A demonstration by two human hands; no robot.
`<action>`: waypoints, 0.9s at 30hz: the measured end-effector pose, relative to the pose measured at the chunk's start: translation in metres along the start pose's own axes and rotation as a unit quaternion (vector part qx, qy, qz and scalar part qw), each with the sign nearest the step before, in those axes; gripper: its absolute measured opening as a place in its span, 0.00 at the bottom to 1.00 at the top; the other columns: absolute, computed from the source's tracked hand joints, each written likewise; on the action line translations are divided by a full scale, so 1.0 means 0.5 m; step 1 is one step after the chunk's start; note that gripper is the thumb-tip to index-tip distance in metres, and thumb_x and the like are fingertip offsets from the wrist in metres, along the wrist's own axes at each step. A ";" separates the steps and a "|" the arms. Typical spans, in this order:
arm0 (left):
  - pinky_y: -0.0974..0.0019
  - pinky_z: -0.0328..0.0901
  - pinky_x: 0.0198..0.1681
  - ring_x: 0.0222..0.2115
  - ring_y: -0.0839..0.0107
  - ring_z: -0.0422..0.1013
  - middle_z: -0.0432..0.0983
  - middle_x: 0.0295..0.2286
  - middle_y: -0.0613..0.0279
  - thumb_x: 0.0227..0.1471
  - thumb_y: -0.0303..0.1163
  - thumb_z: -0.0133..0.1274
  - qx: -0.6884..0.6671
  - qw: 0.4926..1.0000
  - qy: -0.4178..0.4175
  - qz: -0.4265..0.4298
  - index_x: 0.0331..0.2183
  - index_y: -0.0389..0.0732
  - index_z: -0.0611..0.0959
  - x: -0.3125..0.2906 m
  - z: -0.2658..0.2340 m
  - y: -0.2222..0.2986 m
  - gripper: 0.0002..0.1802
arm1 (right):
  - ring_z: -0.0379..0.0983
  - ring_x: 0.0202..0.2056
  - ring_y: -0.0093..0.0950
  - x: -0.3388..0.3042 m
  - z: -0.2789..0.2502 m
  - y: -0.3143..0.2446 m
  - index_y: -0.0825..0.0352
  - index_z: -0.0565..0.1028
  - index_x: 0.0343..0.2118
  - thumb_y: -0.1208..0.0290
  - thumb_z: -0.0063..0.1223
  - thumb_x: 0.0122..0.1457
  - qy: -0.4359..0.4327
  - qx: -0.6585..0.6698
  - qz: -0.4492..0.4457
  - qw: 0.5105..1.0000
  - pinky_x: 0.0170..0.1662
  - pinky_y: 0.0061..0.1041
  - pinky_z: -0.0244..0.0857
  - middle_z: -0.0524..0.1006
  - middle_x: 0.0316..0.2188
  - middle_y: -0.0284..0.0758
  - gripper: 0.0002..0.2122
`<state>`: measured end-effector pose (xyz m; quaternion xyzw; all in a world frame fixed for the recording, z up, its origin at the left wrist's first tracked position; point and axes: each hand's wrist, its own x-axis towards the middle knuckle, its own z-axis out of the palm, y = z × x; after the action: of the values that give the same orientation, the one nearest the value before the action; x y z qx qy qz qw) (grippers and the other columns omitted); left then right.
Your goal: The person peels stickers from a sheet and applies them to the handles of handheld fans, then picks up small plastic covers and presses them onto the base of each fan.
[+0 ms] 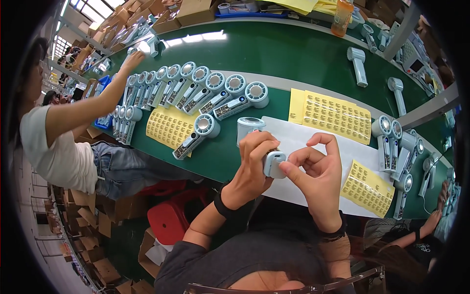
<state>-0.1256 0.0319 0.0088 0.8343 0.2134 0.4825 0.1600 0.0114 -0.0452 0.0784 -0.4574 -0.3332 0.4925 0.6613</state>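
Note:
My left hand (248, 169) is wrapped round the handle of a light blue handheld fan (274, 164), whose end with a small slot points towards me. A round fan head (250, 128) shows just beyond my left fingers and seems to belong to it. At the fan's end, my right hand (320, 179) holds thumb and fingertip pinched together, the other fingers curled. Whatever sits in this pinch is too small to make out. Left of my hands lies another fan (196, 134) with its handle's inside exposed, partly over a yellow sticker sheet (169, 126).
A row of similar fans (215, 81) stretches left, where a co-worker (63, 122) reaches across the green table (196, 46). White paper (293, 134) lies beneath my hands, with yellow sticker sheets (338, 115) beside it. More fans (387, 132) stand right, near another person's arm (416, 235). A red stool (169, 220) is below.

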 end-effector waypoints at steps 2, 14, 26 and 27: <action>0.50 0.56 0.56 0.47 0.53 0.63 0.67 0.46 0.52 0.39 0.21 0.63 0.001 1.000 0.000 0.008 0.52 0.40 0.66 0.005 0.005 0.005 0.37 | 0.73 0.33 0.18 -0.003 -0.006 -0.004 0.65 0.59 0.45 0.85 0.63 0.52 0.000 -0.015 0.007 1.000 0.41 0.19 0.67 0.77 0.28 0.34 0.24; 0.49 0.56 0.56 0.46 0.54 0.63 0.67 0.46 0.52 0.40 0.21 0.63 0.008 1.000 -0.006 0.006 0.52 0.40 0.66 0.010 0.015 0.017 0.36 | 0.73 0.34 0.18 -0.005 -0.018 -0.008 0.63 0.59 0.41 0.85 0.63 0.53 0.005 -0.004 0.020 1.000 0.42 0.20 0.68 0.77 0.29 0.34 0.22; 0.50 0.56 0.55 0.46 0.53 0.63 0.67 0.45 0.52 0.42 0.22 0.63 0.027 1.000 0.001 -0.001 0.52 0.39 0.66 0.004 0.020 0.012 0.35 | 0.70 0.30 0.18 -0.013 -0.006 -0.001 0.64 0.60 0.38 0.80 0.67 0.51 0.067 -0.157 -0.031 0.985 0.37 0.19 0.65 0.76 0.27 0.34 0.21; 0.49 0.56 0.56 0.46 0.54 0.63 0.67 0.45 0.52 0.42 0.22 0.62 -0.004 1.000 0.002 -0.001 0.51 0.39 0.67 0.002 0.026 0.009 0.34 | 0.69 0.30 0.18 -0.015 -0.009 -0.001 0.64 0.61 0.37 0.78 0.67 0.51 0.076 -0.198 -0.034 0.977 0.37 0.19 0.64 0.75 0.28 0.33 0.21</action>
<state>-0.1128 0.0276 0.0057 0.8324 0.2125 0.4850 0.1637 0.0134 -0.0534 0.0772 -0.6038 -0.3880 0.3575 0.5975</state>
